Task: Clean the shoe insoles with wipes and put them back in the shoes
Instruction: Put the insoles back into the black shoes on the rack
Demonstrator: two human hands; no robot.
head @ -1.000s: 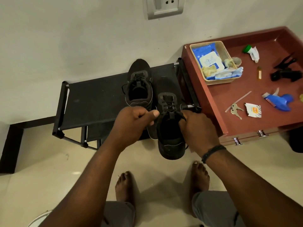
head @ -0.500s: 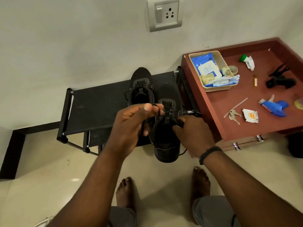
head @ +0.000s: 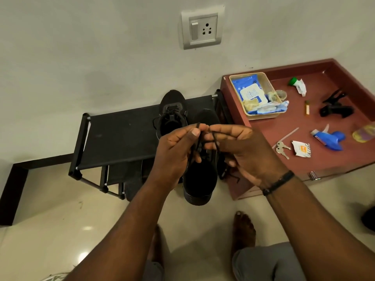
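A black shoe [head: 199,181] lies at the front edge of the black shoe rack [head: 121,138], heel toward me. Above it my left hand [head: 178,153] pinches one black lace [head: 196,136] between thumb and fingers. My right hand [head: 243,151] pinches the other lace end [head: 216,138], and both laces are pulled up from the shoe. A second black shoe [head: 172,112] stands further back on the rack, toe to the wall. A blue pack of wipes [head: 248,90] lies in a beige basket [head: 263,114] on the red cabinet top. No insole shows.
The red cabinet top [head: 324,159] at right carries keys [head: 282,148], a torn sachet [head: 302,151], a blue spray head [head: 330,138], a black clip [head: 334,108] and a small tube [head: 298,85]. My bare feet stand on the pale tiled floor [head: 60,220]. A wall socket [head: 203,28] is above.
Both hands rose from the shoe's tongue area, drawing the lace ends upward and together. The camera tilted up, showing more of the wall and socket.
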